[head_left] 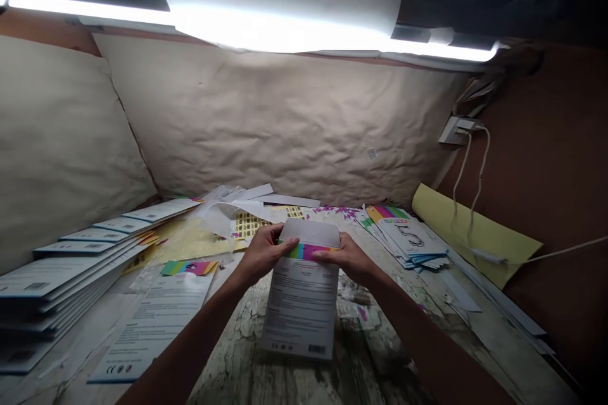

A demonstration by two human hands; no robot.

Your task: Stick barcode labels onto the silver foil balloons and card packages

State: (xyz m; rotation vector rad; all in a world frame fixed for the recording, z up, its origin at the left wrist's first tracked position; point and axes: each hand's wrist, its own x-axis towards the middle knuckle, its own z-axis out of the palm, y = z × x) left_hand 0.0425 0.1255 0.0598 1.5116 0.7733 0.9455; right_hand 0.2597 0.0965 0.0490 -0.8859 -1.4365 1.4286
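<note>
A white printed card sleeve (300, 304) with a rainbow-striped band near its top lies on the worn table (237, 367) in front of me. My left hand (263, 255) pinches its upper left corner, thumb and fingers closed on the flap. On the opposite corner my right hand (348, 257) grips the same sleeve, fingers pressed on the striped band. The grey flap (312, 231) stands folded up between both hands.
A fanned stack of white sleeves (71, 266) lies at the left, with another flat sleeve (152, 323) beside it. A second fanned pile (408, 237) and a yellow sheet (475, 234) sit at the right. Sticker sheets (247, 223) lie behind. A cable (475, 190) hangs from a wall socket.
</note>
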